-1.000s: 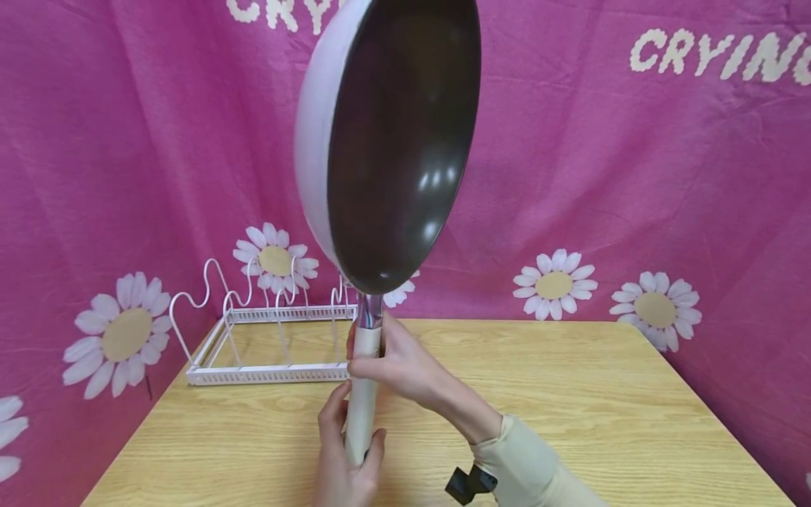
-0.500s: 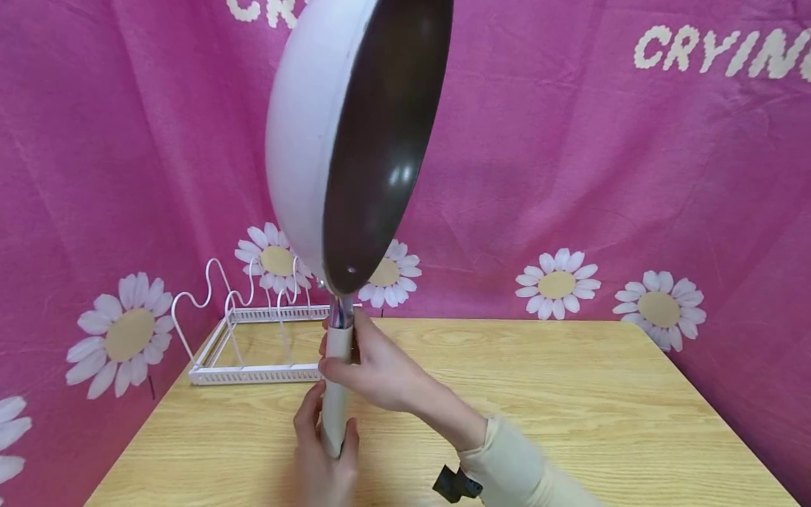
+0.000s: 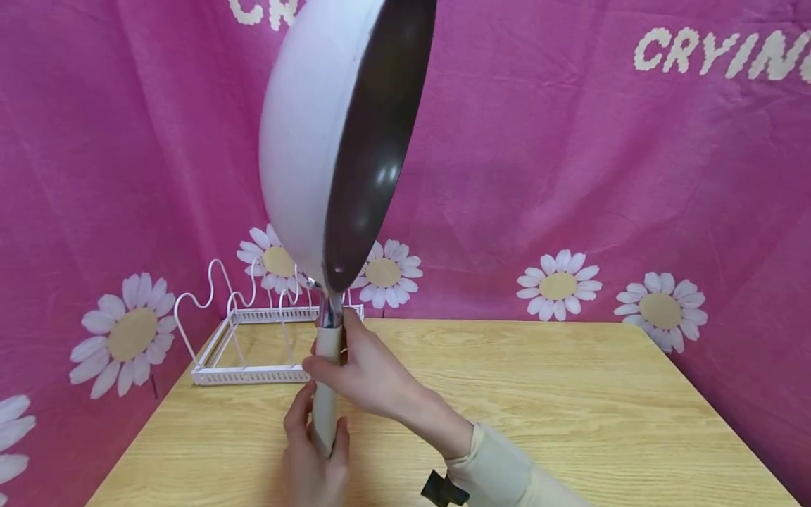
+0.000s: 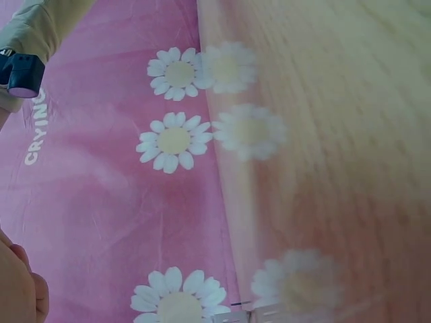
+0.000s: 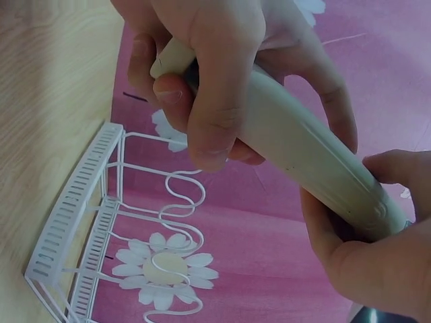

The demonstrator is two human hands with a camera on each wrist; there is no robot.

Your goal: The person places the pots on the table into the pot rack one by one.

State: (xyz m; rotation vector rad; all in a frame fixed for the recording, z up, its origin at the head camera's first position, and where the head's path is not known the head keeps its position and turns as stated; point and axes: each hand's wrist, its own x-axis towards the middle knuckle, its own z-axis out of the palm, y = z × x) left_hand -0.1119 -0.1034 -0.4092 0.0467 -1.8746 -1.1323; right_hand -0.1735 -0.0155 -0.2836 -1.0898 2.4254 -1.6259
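A wok (image 3: 304, 141), white outside and dark brown inside, stands on end in the air in the head view. Its bowl is up, partly out of frame, with the white back turned left. The cream handle (image 3: 326, 408) points down toward me. My right hand (image 3: 374, 377) grips it just under the shiny metal neck (image 3: 330, 310). Lower down, my left hand (image 3: 313, 468) holds the butt end between thumb and fingers. Both grips show in the right wrist view, the left hand (image 5: 225, 60) at the butt and the right hand (image 5: 377, 262) nearer the bowl.
At the back left of the wooden table (image 3: 538, 408) stands a white wire rack (image 3: 253, 375) with wavy upright dividers, partly behind the wok. A pink flowered cloth (image 3: 519, 176) hangs around the back and sides. A black wrist camera (image 3: 445, 489) sits at my right sleeve (image 3: 494, 461).
Both hands have carried the wok to the left. It has turned, so more of the white outside and less of the dark inside shows. The grips look the same.
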